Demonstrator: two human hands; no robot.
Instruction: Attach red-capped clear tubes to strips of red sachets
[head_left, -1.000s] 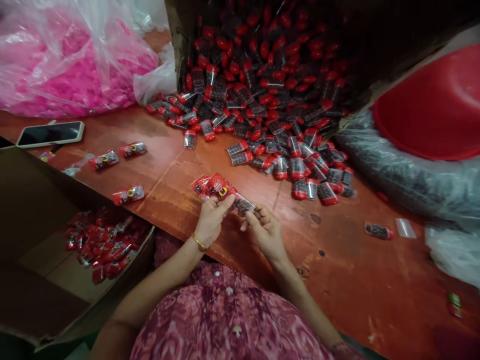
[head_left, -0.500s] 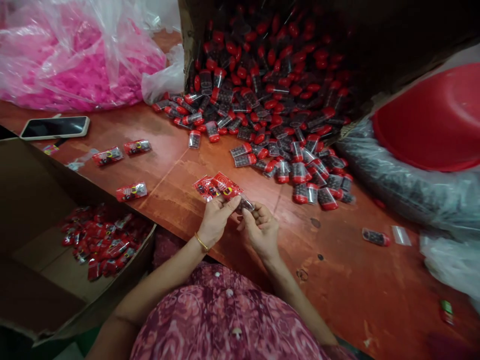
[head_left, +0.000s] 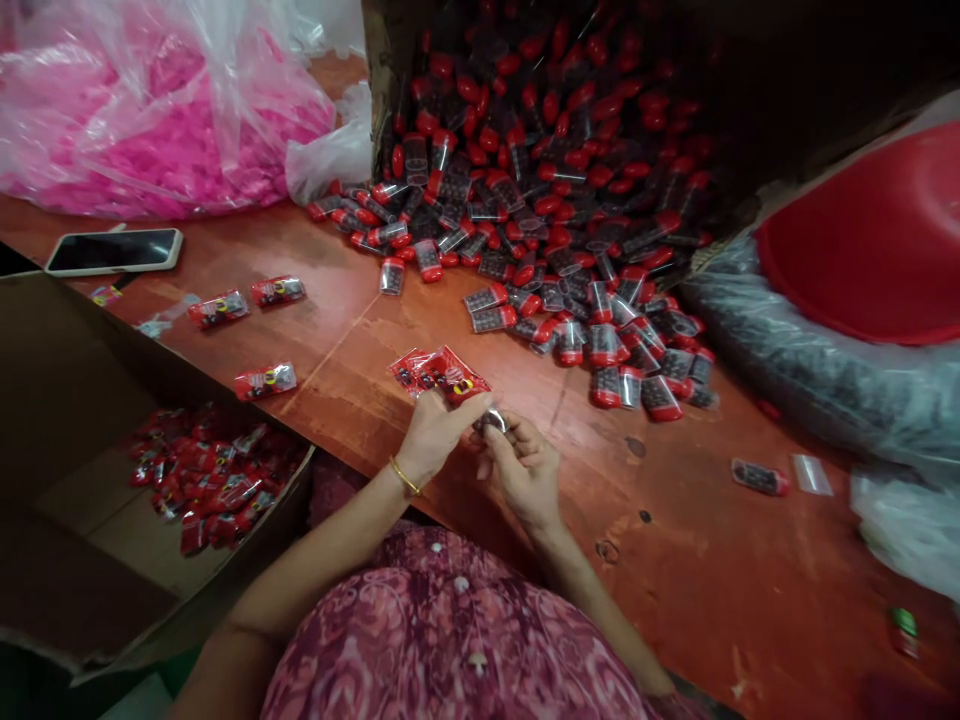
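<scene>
My left hand [head_left: 432, 438] is closed on a few red printed plastic wrappers [head_left: 448, 374], fanned out beyond its fingers. My right hand [head_left: 526, 466] pinches a small clear container [head_left: 493, 421] with dark contents, held against the left fingertips at the wrappers' near end. Its far end is hidden by my fingers, so I cannot tell how far it sits inside a wrapper. Past both hands spreads a heap of similar red-capped containers [head_left: 570, 340]. Left of them lie three filled red packets [head_left: 267, 381].
A carton [head_left: 306, 490] holding red packets stands at the lower left. On the table [head_left: 352, 340] are a phone [head_left: 112, 251] and a bag of pink pieces [head_left: 172, 150]. To the right, a red basin [head_left: 862, 250] rests on a plastic bag [head_left: 787, 350]; a lone container [head_left: 759, 477] lies nearer.
The right fingers have shifted slightly and the small container is turned, showing less of its length. The left hand still grips the wrappers. The whole view has moved a little.
</scene>
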